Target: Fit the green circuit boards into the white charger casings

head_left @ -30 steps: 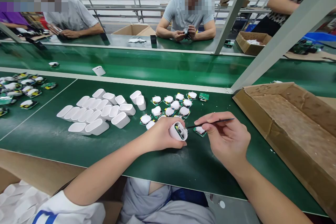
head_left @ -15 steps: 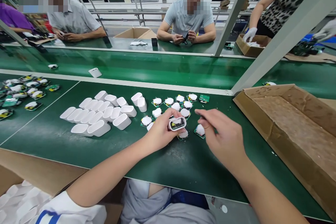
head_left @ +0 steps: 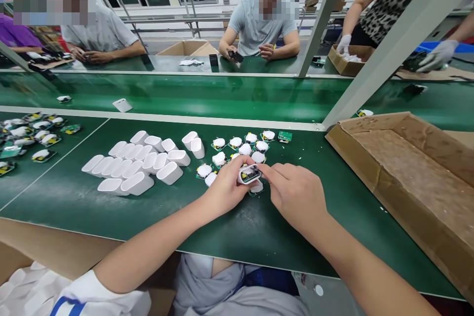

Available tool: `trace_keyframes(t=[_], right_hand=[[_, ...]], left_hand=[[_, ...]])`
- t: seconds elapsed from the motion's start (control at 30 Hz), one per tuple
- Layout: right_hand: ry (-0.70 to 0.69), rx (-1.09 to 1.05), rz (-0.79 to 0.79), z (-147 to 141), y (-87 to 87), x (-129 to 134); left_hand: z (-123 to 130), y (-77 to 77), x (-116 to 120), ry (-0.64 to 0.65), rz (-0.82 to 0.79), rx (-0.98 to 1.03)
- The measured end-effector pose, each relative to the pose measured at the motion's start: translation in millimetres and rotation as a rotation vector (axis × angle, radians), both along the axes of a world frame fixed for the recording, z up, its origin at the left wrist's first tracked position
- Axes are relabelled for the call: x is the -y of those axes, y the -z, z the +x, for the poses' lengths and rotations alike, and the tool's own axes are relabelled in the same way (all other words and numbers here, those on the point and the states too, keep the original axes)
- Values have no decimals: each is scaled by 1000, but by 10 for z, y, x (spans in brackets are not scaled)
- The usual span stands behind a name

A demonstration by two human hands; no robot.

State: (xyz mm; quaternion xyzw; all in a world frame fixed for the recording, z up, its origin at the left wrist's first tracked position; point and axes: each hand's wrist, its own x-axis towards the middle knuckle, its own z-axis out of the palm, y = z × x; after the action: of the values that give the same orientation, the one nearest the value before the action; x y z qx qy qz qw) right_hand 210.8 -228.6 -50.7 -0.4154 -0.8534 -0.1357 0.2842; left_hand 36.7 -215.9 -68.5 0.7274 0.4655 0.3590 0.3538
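Note:
My left hand (head_left: 230, 180) is closed around a white oval plastic housing (head_left: 244, 182), its open end facing me. Inside the housing sits a circuit board (head_left: 251, 174) with dark and yellow parts. The thumb and index finger of my right hand (head_left: 299, 191) are pinched together at the housing's right rim; whatever lies between them is hidden. Just below my hands, a circuit board with a white pad (head_left: 256, 187) rests on the table. Several similar boards (head_left: 245, 149) lie behind the hands, beside a bare green board (head_left: 285, 136). Empty white housings (head_left: 138, 183) stand grouped to the left.
A cardboard tray (head_left: 374, 192) occupies the right side. More circuit boards (head_left: 22, 132) are heaped at far left. At lower left, a carton holds white housings (head_left: 33, 284). A slanted metal post (head_left: 392, 42) rises beyond the tray. Co-workers sit and stand across the green conveyor (head_left: 207, 96).
My right hand has moved left from above the table to the housing's rim, its fingers now pinched there. My left hand keeps hold of the housing. The view has shifted slightly.

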Motion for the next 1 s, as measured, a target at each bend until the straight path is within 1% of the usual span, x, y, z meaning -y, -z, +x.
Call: trace_keyframes(t=[0.07,0.2,0.53,0.63,0.73,0.8,0.9,1.0], right_hand=[[13,-6,9,-1,-3,7],[27,-6,7,-4,-3,14],[29,63,53,-26,42,39],[31,93,82,-72,61,58],[16,153,150,-122,66,75],[-9,180,180,-129,57,76],[-42,126,116,-86,27,61],[-21,49,60,-41,4,39]], left_hand=[[6,-9,5,-3,-25,10],[8,-22,14,0,-15,1],[1,-45,37,24,86,-119],[-9,-57,43,37,51,-159],[-19,-62,41,47,-17,-196],[-24,-63,34,50,-62,-183],[-31,-70,24,67,-131,-94],[-37,-92,18,79,-181,-24]])
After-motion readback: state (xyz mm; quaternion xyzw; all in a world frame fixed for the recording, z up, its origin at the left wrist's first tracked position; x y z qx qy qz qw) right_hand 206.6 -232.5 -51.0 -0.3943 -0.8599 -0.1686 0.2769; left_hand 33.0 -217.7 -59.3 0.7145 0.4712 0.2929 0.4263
